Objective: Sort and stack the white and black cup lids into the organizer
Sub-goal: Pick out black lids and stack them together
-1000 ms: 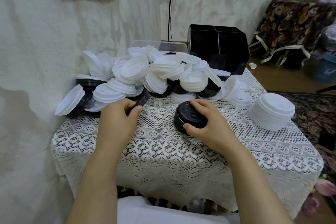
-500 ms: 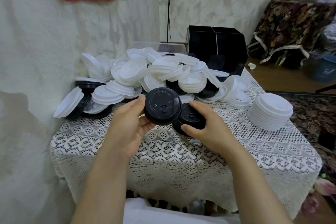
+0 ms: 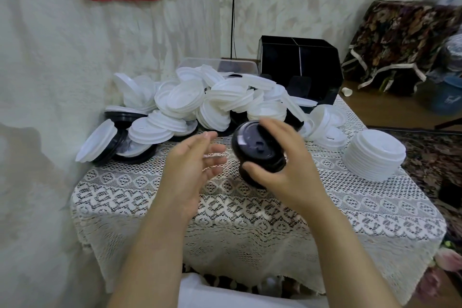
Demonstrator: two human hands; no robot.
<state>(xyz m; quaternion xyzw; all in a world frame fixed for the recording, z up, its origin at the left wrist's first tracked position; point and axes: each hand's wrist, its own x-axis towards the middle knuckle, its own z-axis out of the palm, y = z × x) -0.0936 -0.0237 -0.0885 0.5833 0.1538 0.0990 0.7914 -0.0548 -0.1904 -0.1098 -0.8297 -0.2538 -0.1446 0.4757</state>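
My right hand (image 3: pixel 287 165) grips a short stack of black lids (image 3: pixel 255 150), tilted and lifted a little above the lace tablecloth (image 3: pixel 250 212). My left hand (image 3: pixel 192 170) hovers just left of the stack, fingers straight and spread, holding nothing. A big loose heap of white lids (image 3: pixel 200 102) with black ones underneath fills the back of the table. A neat stack of white lids (image 3: pixel 375 155) stands at the right. The black organizer (image 3: pixel 300 67) stands at the back right, behind the heap.
A clear plastic tub (image 3: pixel 220 65) sits behind the heap against the wall. The wall runs close along the table's left side. To the right, past the table edge, lie a patterned rug, a covered piece of furniture (image 3: pixel 410 42) and a blue bucket (image 3: pixel 447 95).
The black lid from my left hand has gone onto the stack in my right hand. My left hand has let go and opened. My right hand has lifted and tilted the stack.
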